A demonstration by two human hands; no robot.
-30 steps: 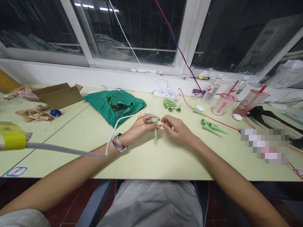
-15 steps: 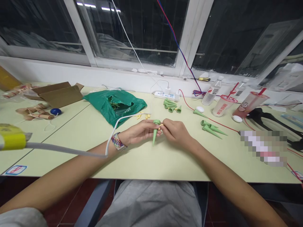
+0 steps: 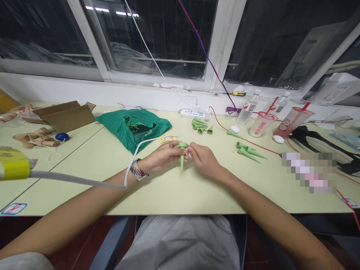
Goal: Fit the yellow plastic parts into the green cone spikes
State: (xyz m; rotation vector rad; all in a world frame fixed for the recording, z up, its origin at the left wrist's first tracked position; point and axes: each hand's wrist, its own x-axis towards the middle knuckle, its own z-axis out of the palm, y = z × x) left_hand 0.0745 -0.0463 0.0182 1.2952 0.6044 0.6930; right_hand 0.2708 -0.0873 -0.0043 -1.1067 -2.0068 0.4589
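The left hand [image 3: 163, 156] holds a green plastic spike [image 3: 182, 161] point down above the worktop [image 3: 168, 197]. The right hand [image 3: 204, 160] pinches a small yellow piece [image 3: 186, 151] at its top, mostly hidden by fingers. At ten o'clock, a green plastic bag [image 3: 152, 127] holds green pieces [image 3: 132, 125], hard to make out. A blurred patch [image 3: 309, 172] covers whatever lies at three o'clock.

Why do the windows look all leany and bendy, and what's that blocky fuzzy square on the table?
In the head view, the window frame leans because the wide camera stretches things near the edges; the blocky patch on the table is scrambled into squares, so what lies there can't be seen; the bright streaks in the dark glass look like glare from lights.
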